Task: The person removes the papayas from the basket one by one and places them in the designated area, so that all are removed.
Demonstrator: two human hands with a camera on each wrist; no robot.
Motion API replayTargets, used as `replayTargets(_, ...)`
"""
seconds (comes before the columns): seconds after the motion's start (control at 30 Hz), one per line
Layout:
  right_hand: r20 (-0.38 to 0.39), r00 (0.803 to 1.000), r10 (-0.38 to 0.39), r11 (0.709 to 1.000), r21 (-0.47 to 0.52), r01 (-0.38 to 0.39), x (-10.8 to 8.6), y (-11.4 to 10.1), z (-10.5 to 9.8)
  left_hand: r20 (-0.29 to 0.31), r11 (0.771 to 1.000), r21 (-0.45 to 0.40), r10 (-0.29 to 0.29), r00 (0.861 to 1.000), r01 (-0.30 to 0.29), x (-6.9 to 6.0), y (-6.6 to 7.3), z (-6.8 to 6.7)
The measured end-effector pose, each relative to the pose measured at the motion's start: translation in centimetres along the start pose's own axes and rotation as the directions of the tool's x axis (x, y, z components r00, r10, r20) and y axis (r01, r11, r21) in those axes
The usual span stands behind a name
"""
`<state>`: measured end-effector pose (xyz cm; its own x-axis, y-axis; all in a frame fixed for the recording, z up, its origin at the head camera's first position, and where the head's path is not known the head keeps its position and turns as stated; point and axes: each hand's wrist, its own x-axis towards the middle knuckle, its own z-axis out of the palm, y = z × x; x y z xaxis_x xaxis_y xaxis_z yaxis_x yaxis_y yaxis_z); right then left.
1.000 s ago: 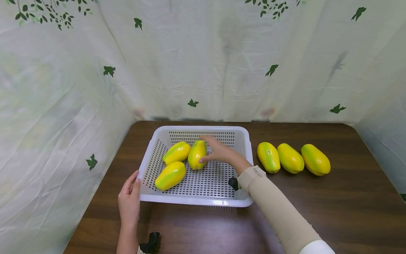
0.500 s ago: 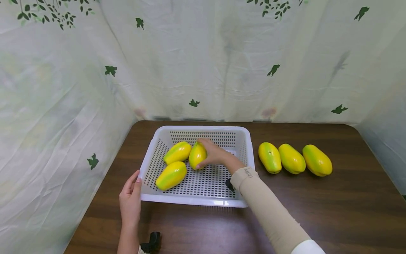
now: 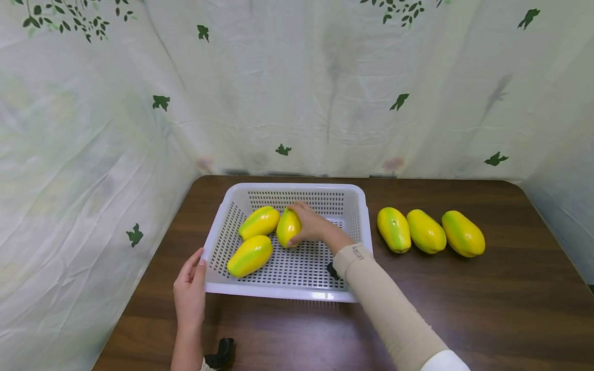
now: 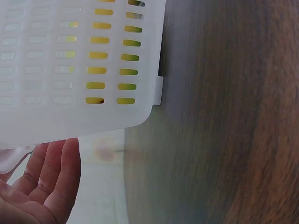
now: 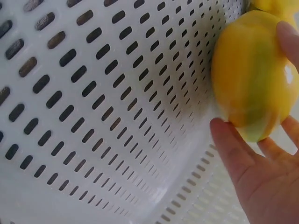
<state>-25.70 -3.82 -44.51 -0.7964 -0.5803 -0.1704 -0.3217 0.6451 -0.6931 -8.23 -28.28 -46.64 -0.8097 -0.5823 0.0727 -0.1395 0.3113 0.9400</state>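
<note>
A white perforated plastic basket point(image 3: 325, 294) stands on the table with several yellow-green papayas inside. My right hand point(image 3: 313, 224) curls round the rightmost papaya point(image 3: 287, 229) in the basket, thumb on its near side and fingers at its far end. The right wrist view shows that papaya point(image 5: 252, 74) low against the holed floor, with fingers point(image 5: 233, 149) about it. To its left lie one papaya point(image 3: 259, 222) at the back and another papaya point(image 3: 250, 256) in front. My left hand point(image 3: 190, 291) holds the basket's left rim; the left wrist view shows its fingers point(image 4: 63, 175) against the basket.
Right of the basket, three more papayas point(image 3: 427, 232) lie in a row on the dark wooden table point(image 3: 510, 309). A pale patterned curtain point(image 3: 301, 93) hangs behind and on both sides. Black wrist pieces point(image 3: 223, 353) stick out near both forearms.
My right hand has moved slightly left and closed round the rightmost papaya in the basket, from a spread pose beside it. The left hand stays at the rim.
</note>
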Motion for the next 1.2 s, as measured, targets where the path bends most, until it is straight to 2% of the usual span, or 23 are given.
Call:
replayTargets(0.07,0.0,1.0,0.001,1.0,-0.001,-0.001,-0.1,-0.1,-0.1,-0.004,1.0,-0.006,0.001,1.0,-0.001,-0.2,0.6,0.0)
replayTargets(0.17,0.0,1.0,0.005,1.0,-0.005,-0.005,-0.2,-0.1,-0.2,0.012,1.0,-0.01,0.023,1.0,-0.023,-0.2,0.5,0.0)
replayTargets(0.23,0.0,1.0,0.008,1.0,-0.007,-0.008,-0.3,-0.1,-0.3,0.023,0.999,-0.036,0.04,0.999,-0.039,0.3,-0.4,0.0)
replayTargets(0.3,-0.002,1.0,0.007,1.0,-0.008,-0.007,-0.4,-0.1,-0.4,0.04,0.999,-0.023,0.05,0.998,-0.049,0.8,-1.2,0.0)
replayTargets(0.4,-0.002,1.0,-0.001,1.0,0.0,0.001,-0.5,-0.2,-0.6,0.035,0.999,-0.036,0.042,0.998,-0.041,1.8,-3.2,0.0)
replayTargets(0.43,-0.003,1.0,-0.005,1.0,0.003,0.005,-0.6,-0.2,-0.6,0.035,0.999,-0.02,0.036,0.999,-0.036,1.9,-3.4,0.0)
replayTargets(0.53,-0.007,1.0,-0.027,1.0,0.011,0.028,-0.8,-0.4,-0.9,0.025,1.0,-0.014,0.028,0.999,-0.028,1.6,-2.7,0.0)
replayTargets(0.67,-0.019,0.997,-0.069,0.997,0.027,0.069,-1.3,-0.6,-1.4,0.022,1.0,-0.002,-0.001,1.0,0.001,0.2,0.3,0.0)
replayTargets(0.73,-0.029,0.995,-0.092,0.995,0.044,0.093,-1.6,-0.7,-1.7,0.021,1.0,0.004,-0.011,1.0,0.011,0.1,0.5,0.0)
replayTargets(0.83,-0.049,0.991,-0.122,0.987,0.098,0.127,-2.2,-0.8,-2.2,0.018,1.0,-0.012,-0.002,1.0,0.002,1.0,-1.7,0.0)
replayTargets(0.97,-0.08,0.986,-0.148,0.967,0.196,0.161,-2.8,-0.6,-2.8,0.0,1.0,-0.011,0.022,1.0,-0.022,3.0,-6.2,0.2)
replayTargets(1.0,-0.087,0.984,-0.153,0.961,0.221,0.169,-3.0,-0.5,-2.9,-0.006,1.0,-0.004,0.027,1.0,-0.027,3.3,-6.9,0.2)
replayTargets(1.1,-0.109,0.979,-0.173,0.946,0.259,0.196,-3.5,-0.3,-3.3,-0.023,0.999,-0.002,0.046,0.999,-0.046,3.9,-8.2,0.4)
replayTargets(1.2,-0.126,0.973,-0.195,0.934,0.277,0.224,-4.1,-0.1,-3.7,-0.027,0.999,-0.005,0.046,0.999,-0.046,4.0,-8.5,0.4)
